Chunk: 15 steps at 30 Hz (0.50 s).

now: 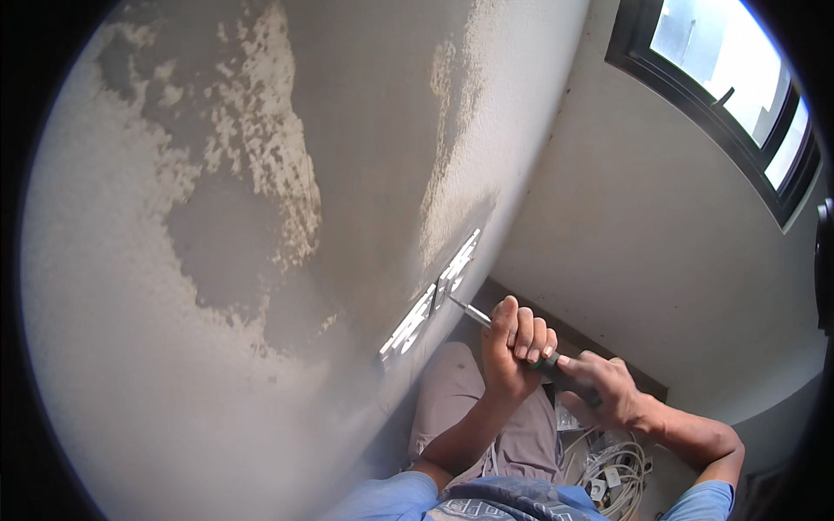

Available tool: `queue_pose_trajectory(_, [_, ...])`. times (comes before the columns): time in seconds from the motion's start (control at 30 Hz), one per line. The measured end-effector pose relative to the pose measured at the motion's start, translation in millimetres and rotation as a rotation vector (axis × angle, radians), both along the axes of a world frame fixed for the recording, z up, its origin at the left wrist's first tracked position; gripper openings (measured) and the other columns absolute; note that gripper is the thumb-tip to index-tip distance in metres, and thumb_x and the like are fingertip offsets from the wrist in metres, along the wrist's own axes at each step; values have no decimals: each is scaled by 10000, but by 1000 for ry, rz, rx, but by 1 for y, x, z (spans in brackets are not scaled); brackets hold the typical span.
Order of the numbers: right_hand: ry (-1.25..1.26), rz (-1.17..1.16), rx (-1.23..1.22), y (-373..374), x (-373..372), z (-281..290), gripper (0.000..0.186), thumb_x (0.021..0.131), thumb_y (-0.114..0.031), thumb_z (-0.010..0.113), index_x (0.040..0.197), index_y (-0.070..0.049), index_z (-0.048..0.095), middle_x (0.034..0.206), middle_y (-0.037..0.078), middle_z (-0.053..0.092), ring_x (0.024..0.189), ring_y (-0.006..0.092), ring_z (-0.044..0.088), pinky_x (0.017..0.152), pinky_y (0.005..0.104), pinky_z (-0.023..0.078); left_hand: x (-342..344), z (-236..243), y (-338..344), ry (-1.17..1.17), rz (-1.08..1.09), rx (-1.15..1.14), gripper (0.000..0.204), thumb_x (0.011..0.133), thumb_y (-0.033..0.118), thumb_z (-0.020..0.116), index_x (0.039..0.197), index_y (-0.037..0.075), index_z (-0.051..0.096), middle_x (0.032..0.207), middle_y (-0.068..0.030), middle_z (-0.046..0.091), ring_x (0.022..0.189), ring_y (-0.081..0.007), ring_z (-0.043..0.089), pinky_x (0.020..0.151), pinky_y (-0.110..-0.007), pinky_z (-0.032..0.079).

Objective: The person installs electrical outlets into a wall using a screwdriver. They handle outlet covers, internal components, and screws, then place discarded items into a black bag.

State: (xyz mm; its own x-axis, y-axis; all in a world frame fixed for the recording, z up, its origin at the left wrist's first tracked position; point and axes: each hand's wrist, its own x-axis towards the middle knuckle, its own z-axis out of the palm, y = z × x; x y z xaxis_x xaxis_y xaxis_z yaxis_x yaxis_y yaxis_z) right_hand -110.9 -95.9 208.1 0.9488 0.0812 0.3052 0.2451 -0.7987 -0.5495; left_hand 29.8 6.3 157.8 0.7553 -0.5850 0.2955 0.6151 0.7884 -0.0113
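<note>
Head view, looking down: a long screwdriver (476,315) w/ a bright metal shank & dark, green-marked handle slants across centre, its tip at a white multi-gang wall plate (407,334) set in the wall; whether the tip sits in a screw is too small to tell. Both hands are closed on the tool, close together: L hand (514,343) wraps it just behind the bare shank, R hand (604,386) grips the handle end. Handling, as a guess: screwdriver prob. light-to-moderate, rigid, shank smooth & apt to slip in bare fingers, so best held by the handle w/ the other hand steadying nr the shank. Plate looks like thin, stiff plastic, prob. brittle if levered; take it by its edges. Materials: plaster wall (373,130) is matt grey, w/ ragged, rough cream patches & a pale, grainy area at L. Top R, a dark-framed window (704,97) w/ bright glass. Below, creased mauve-grey trousers (447,382), blue shirt sleeve (395,499), & beside the legs a loose coil of off-white cable (638,478), thin & prob. springy, w/ small bits in clear wrap nearby.
</note>
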Motion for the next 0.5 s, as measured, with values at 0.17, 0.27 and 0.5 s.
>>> queue_pose_trajectory(0.17, [522, -148, 1387, -9, 11, 8, 433, 969, -387, 586, 1270, -93, 484, 822, 33, 502, 540, 64, 409, 408, 229, 276, -11, 21, 1, 228, 180, 91, 380, 1065, 405, 377, 1003, 94, 586, 764, -34, 571, 665, -184, 578, 749, -368, 519])
queue_pose_trajectory(0.27, [562, -150, 1350, -1, 13, 10, 416, 943, -312, 651, 1265, -113, 480, 785, 7, 474, 535, 50, 381, 441, 211, 261, 17, -22, 3, 170, 354, 173, 444, 1046, 426, 427, 1256, 52, 542, 1137, -103, 637, 1071, -268, 647, 1041, -495, 485])
queue_pose_trajectory(0.5, [448, -169, 1096, 8, 6, 20, 425, 854, -63, 673, 1182, -96, 404, 844, 43, 561, 595, 70, 473, 520, 235, 380, 29, -21, -2, 203, 568, 419, 471, 1049, 405, 431, 1258, -9, 515, 1197, -143, 615, 1088, -238, 637, 977, -455, 548])
